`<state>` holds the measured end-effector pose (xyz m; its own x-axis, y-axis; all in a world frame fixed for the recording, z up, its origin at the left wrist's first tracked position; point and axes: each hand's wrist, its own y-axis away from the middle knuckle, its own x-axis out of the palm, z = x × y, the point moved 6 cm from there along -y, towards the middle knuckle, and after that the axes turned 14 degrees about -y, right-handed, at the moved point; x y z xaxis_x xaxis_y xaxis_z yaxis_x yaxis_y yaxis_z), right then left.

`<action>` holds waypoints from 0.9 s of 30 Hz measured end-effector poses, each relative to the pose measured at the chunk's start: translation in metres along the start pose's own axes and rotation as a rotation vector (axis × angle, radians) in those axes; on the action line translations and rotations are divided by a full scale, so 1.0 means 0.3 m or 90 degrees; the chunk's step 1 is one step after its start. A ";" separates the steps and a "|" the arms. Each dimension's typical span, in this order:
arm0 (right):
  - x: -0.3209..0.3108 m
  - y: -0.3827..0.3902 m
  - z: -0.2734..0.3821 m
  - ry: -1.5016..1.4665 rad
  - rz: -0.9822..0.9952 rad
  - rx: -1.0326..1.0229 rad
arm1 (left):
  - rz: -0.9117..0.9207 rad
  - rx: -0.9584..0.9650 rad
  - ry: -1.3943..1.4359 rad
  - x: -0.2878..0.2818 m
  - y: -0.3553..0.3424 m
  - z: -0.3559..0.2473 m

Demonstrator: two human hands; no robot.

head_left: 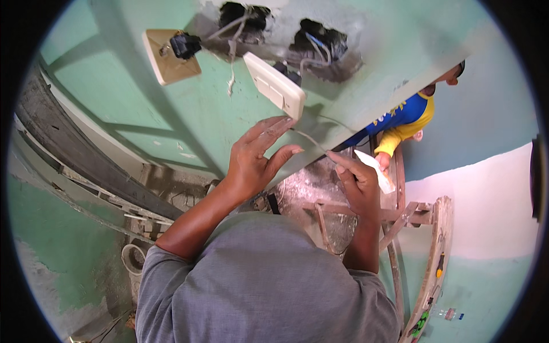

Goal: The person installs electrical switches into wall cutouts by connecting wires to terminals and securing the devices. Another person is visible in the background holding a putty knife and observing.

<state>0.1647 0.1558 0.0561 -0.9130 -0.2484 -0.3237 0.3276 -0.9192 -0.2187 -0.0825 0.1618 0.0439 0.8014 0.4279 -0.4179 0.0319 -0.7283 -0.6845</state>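
Observation:
A white wall switch (274,86) hangs tilted away from the green wall, wires behind it. My left hand (257,151) is at its lower corner, fingers stretched, thumb apart; the fingertips reach the corner, but contact is hard to tell. A thin grey wire (309,138) runs from just below the switch to the fingertips of my right hand (359,180), which are closed on its end. Left of the switch, a beige socket plate (166,60) with a black back dangles by its cable. Both cables come out of a left wall hole (243,17) and a right wall hole (325,43).
Behind the wall edge a person in a blue and yellow top (403,123) holds a white item (374,171). A wooden plank (437,246) at right carries a yellow-black screwdriver (440,265). A bucket (134,258) stands low left, below a long grey beam (63,131).

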 end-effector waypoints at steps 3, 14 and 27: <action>0.026 0.057 -0.074 -0.061 0.032 0.000 | 0.003 0.171 -0.093 0.014 0.017 -0.041; 0.034 0.116 -0.136 -0.071 0.065 -0.048 | 0.312 0.327 -0.247 0.070 0.038 -0.036; 0.110 0.135 -0.118 0.139 -0.036 -0.109 | 0.328 0.283 -0.241 0.022 -0.016 -0.025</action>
<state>0.1564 0.1212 0.0038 -0.8629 -0.1095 -0.4933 0.3313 -0.8598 -0.3886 -0.0729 0.1641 0.0491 0.3895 0.3054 -0.8689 -0.5955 -0.6362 -0.4905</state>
